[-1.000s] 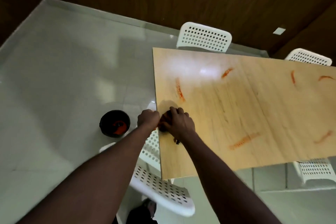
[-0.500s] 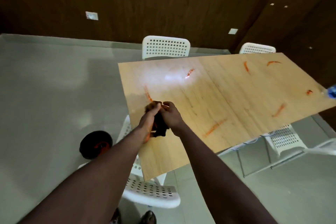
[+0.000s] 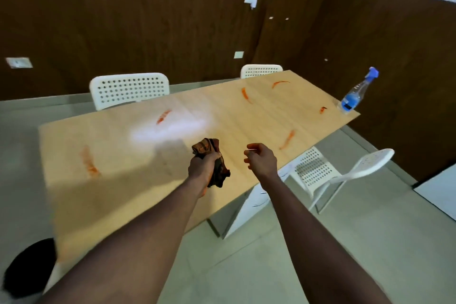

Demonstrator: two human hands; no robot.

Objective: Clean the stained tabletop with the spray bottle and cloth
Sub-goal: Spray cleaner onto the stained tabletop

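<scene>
While the left hand [image 3: 202,168] is gripping one cloth [image 3: 206,147] above the desk [image 3: 111,205], the right hand [image 3: 262,160] is hovering loosely curled, holding nothing. Six stains [image 3: 88,164] are marking the desk; one bottle [image 3: 354,97] is standing at its far right corner. Three chairs [image 3: 129,89] are showing, partly hidden; one bin [image 3: 27,269] is being cropped.

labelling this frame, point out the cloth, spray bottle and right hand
cloth [image 3: 206,146]: head view, bunched upper part
spray bottle [image 3: 350,101]: head view, blue label
right hand [image 3: 262,160]: head view, back of hand
</scene>
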